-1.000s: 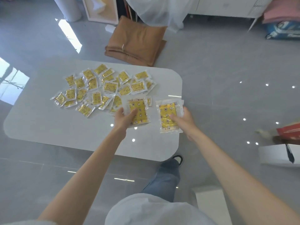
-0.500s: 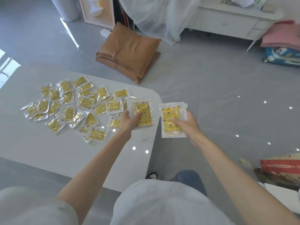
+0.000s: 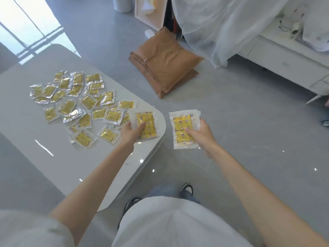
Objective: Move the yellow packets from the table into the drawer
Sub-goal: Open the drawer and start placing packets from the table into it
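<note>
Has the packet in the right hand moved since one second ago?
Yes: the packet in the right hand went rightward off the table, now over the floor.

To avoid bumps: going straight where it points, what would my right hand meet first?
Likely the brown folded cushion on the floor; the right hand, gripping a yellow star-printed packet, may pass above it, depth unclear.

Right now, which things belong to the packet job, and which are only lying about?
Job: left hand gripping one packet stack; right hand gripping a second stack; loose packets on the table.
Lying about: brown cushions; white sheet.
</note>
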Tool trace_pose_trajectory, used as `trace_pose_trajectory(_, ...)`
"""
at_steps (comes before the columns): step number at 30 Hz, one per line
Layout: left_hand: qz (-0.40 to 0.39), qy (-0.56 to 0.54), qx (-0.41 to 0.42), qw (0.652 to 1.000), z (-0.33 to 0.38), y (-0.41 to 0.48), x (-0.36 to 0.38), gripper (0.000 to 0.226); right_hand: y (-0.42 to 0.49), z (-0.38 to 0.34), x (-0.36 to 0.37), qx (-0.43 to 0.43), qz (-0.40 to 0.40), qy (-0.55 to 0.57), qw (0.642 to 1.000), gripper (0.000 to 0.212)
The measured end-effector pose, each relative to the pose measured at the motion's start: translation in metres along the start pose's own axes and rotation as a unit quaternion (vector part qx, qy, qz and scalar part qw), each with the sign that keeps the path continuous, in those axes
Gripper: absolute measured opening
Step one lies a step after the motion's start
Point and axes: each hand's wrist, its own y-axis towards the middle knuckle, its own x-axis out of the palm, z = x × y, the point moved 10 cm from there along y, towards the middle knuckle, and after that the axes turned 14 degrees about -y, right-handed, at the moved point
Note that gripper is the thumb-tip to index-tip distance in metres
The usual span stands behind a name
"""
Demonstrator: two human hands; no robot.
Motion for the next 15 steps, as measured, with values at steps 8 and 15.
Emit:
trace_pose_trajectory(8,0.112,-0.083,0.004,0.99,0.037,0.023,0.034,0.065,0.094,-0.068,-0.031,-0.067,-0.074,-0.074,0.992,0.035)
trace_pose_trajectory(15,0.178,-0.125,0.011,0.976,0.08,0.11,0.046,0.081,0.211,-0.147,-0.008,-0.114,-0.133,-0.149,0.973,0.031)
